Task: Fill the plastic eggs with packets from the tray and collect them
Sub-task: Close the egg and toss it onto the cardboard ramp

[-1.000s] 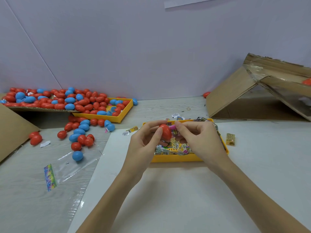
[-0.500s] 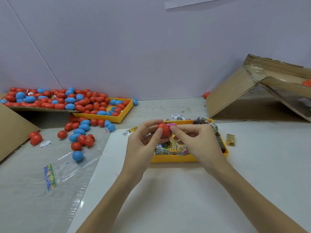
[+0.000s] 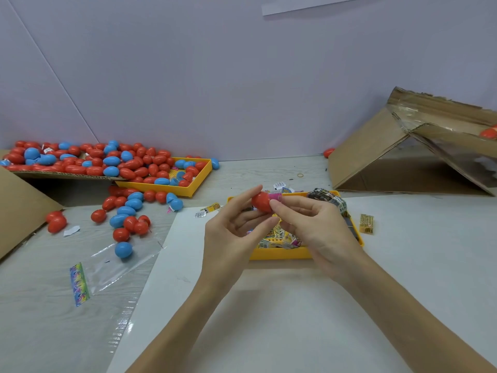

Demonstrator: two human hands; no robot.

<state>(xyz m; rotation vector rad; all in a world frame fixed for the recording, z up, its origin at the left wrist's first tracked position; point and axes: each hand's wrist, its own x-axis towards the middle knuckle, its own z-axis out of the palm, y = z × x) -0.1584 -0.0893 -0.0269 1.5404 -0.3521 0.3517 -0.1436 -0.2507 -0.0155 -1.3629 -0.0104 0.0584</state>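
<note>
Red egg [image 3: 261, 201] held above yellow tray [image 3: 279, 253], pink packet [image 3: 276, 196] sticking out its right end. Tray heaped with printed packets [image 3: 279, 236]. Loose yellow packet [image 3: 366, 223] right of tray.

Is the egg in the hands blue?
No, the egg pinched between the left hand and right hand is red.

We've got a wood-grain table [image 3: 48, 305]: white sheet [image 3: 309, 319], two yellow trays [image 3: 279, 254] [image 3: 200, 181], loose eggs [image 3: 123, 249], clear bag [image 3: 118, 262], cardboard box [image 3: 376, 154] on it.

Bright even light, soft shadows, wide-angle bowing
</note>
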